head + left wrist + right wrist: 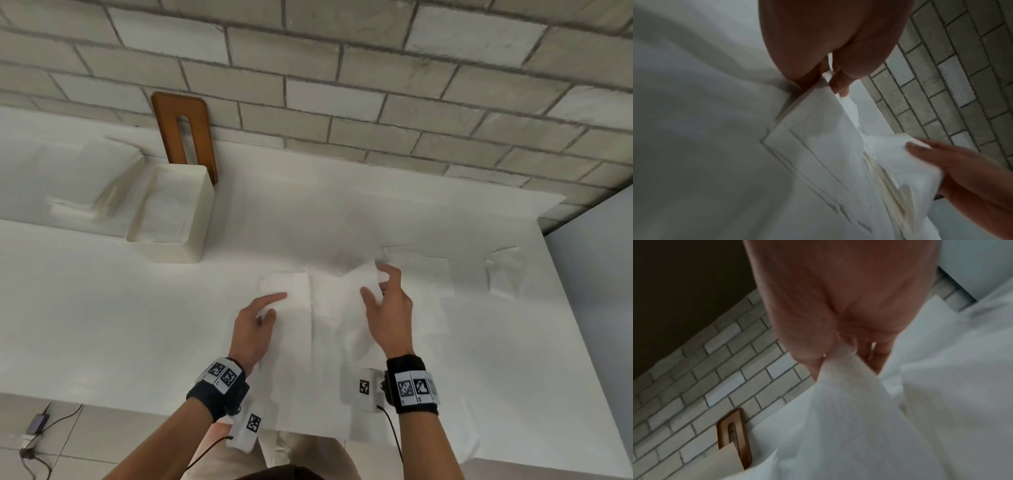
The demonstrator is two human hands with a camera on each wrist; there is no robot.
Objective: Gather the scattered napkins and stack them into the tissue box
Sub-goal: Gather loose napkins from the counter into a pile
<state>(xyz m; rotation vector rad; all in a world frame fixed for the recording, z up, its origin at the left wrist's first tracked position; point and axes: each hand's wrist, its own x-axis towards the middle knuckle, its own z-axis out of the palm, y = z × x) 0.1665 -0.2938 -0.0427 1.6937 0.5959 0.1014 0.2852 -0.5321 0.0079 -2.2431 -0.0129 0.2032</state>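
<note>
White napkins lie scattered and overlapping on the white table [102, 308]. My left hand [277, 305] pinches the near edge of a flat folded napkin [291, 284] between thumb and index finger; the left wrist view shows that pinch on the napkin [818, 113]. My right hand [373, 281] pinches a second napkin [359, 274] and holds its corner lifted off the pile; the right wrist view shows this napkin [838, 394] hanging from thumb and fingers. The cream tissue box [171, 251] stands open at the left with napkins inside. Two more napkins [421, 270] lie to the right.
A wooden slotted lid [185, 133] leans against the brick wall behind the box. A loose heap of napkins [89, 185] lies left of the box. The table's right edge [555, 281] is near the far napkin [503, 274]. Cables and an adapter [37, 419] lie on the floor.
</note>
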